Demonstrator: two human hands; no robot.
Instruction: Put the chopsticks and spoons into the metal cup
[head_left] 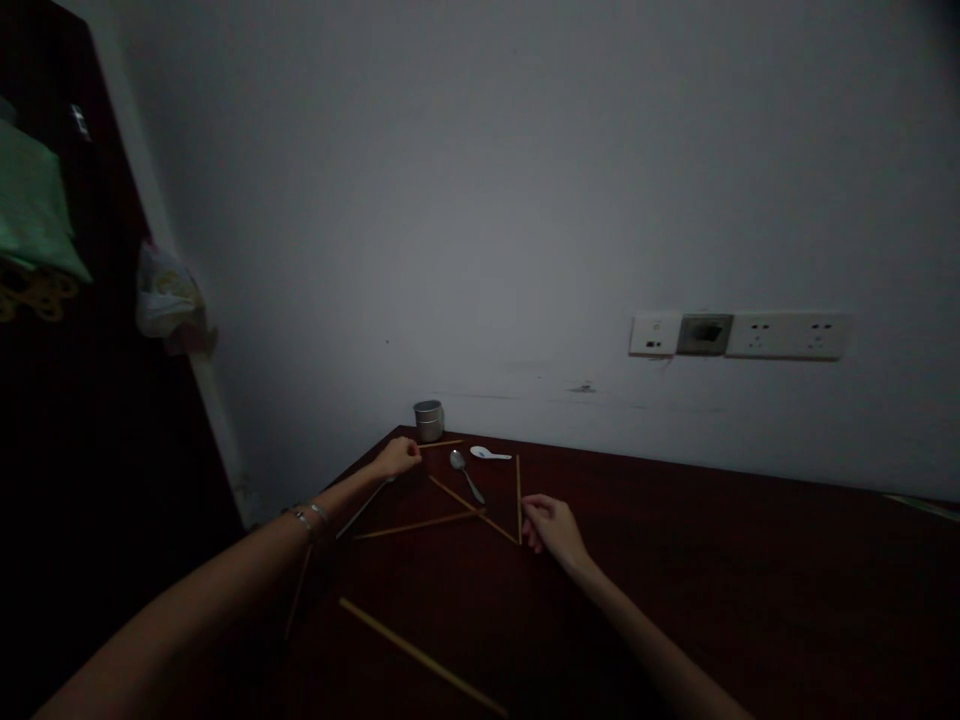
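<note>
My left hand (397,457) is closed at the far left of the dark table, with a chopstick (442,443) reaching out to the right from its fingers. At the middle, my right hand (553,528) has its fingertips pinched against another chopstick (518,490) that points toward the wall. The near end of that one meets a slanting chopstick (459,499), which crosses a further chopstick (412,526). Between the hands lie a metal spoon (469,478) and a white soup spoon (489,454). A thin metal utensil (364,508) lies beside my left forearm, partly hidden.
A metal cup (429,420) stands at the table's back left corner. Nearer me lies a loose chopstick (420,655), and a thin stick (298,590) shows below my left wrist. Wall sockets (784,336) sit above the table (750,580). A plastic bag (169,295) hangs at left.
</note>
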